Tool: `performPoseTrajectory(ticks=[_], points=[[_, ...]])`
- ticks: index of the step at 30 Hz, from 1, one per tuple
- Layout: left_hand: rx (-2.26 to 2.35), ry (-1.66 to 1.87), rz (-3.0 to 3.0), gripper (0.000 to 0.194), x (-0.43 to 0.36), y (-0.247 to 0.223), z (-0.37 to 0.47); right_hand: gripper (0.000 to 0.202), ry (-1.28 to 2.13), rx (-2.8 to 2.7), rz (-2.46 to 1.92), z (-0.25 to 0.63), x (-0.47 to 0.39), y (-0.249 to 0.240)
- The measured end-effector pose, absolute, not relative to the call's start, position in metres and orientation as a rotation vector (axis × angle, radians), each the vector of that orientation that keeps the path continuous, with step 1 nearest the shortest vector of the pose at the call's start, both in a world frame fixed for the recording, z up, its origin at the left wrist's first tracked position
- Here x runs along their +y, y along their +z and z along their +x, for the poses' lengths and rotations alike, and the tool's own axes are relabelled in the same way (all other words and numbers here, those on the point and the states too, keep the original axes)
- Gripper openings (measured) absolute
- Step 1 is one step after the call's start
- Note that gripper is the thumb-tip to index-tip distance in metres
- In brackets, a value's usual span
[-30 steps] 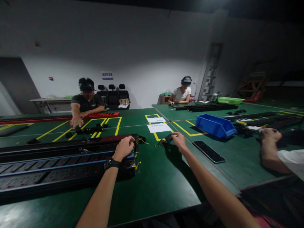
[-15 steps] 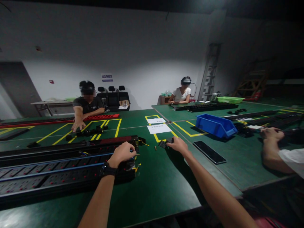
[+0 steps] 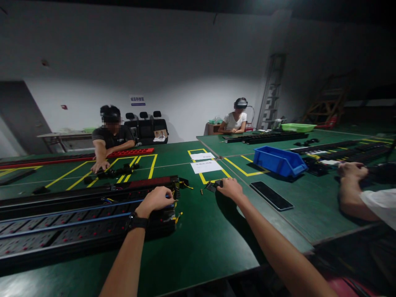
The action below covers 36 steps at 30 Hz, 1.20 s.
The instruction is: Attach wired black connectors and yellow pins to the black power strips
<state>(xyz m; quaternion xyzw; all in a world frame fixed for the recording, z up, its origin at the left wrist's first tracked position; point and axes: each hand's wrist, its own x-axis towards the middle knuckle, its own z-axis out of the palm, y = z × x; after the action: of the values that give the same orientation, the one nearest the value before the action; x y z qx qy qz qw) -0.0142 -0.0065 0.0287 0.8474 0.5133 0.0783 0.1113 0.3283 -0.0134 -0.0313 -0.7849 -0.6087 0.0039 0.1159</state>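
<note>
Long black strips with grey plates and red dots (image 3: 93,227) lie on the green table at the left. My left hand (image 3: 157,200) rests over their right end, fingers pinched together on something too small to make out, beside yellow-tipped wires (image 3: 178,217). Out over the table, my right hand (image 3: 230,189) has its fingers closed on a small black part (image 3: 215,185). A small brass-coloured piece (image 3: 201,192) lies just left of that part.
Right of my right hand lies a phone (image 3: 271,196), with a blue bin (image 3: 280,161) behind it. White papers (image 3: 206,166) lie ahead. Another person's hand (image 3: 352,170) is at the right; a person (image 3: 113,136) reaches across at the far left.
The whole view has shifted slightly. Both my hands keep nearly the same places, and the black part is still in my right hand.
</note>
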Motion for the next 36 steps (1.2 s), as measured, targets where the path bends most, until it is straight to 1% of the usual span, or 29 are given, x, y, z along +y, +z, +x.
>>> performPoseTrajectory(ticks=[7,11,17,23,28,32,36], points=[[1.498,0.237,2.471,0.021,-0.001,0.023,-0.016,0.035,0.007,-1.782,-2.303,0.324,-0.02,-0.025],[1.491,0.235,2.467,0.022,0.002,0.021,-0.02,0.039,-0.064,-1.745,-2.28,0.322,-0.02,-0.022],[1.437,0.188,2.43,0.025,-0.002,0.024,-0.018,0.038,-0.164,-1.728,-2.248,0.316,-0.02,-0.022],[1.388,0.28,2.379,0.03,-0.003,0.031,-0.022,0.039,-0.118,-1.751,-2.222,0.314,-0.019,-0.024],[1.337,0.323,2.261,0.028,-0.004,0.038,-0.029,0.04,-0.134,-1.719,-2.176,0.316,-0.018,-0.024],[1.292,0.48,2.176,0.028,-0.009,0.047,-0.026,0.029,-0.139,-1.683,-1.933,0.311,-0.015,-0.024],[1.214,0.641,2.111,0.03,-0.012,0.05,-0.017,0.021,0.036,-1.741,-1.448,0.284,-0.02,-0.026]])
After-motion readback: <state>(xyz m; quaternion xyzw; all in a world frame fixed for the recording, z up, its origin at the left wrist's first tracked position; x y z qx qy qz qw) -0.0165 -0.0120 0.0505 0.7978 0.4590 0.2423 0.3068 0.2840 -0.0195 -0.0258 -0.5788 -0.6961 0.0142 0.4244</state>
